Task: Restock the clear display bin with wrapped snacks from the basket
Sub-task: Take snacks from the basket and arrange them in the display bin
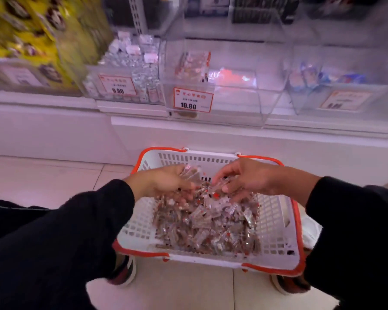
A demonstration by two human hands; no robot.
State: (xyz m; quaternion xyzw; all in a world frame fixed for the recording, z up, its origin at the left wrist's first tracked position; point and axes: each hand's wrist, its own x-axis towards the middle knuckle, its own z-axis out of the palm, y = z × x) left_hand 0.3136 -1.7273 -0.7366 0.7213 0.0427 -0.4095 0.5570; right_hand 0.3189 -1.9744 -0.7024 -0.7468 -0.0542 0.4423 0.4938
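Note:
A white basket [276, 222] with an orange rim sits on the floor below the shelf, holding a heap of small clear-wrapped snacks [206, 229]. My left hand [166, 182] is over the far side of the heap, its fingers curled round a bunch of snacks. My right hand [246, 179] reaches into the heap beside it, fingers curled round several more wrappers. Above, on the shelf, stands the clear display bin [222, 101] with a 10.80 price tag; only a few of the same snacks lie at its back left.
A clear bin of white-wrapped sweets [130, 70] stands to the left, one with blue packets [336, 86] to the right. Yellow bags [27, 34] fill the far left. The white shelf ledge [188, 133] juts out over the basket. My shoes [126, 271] flank it.

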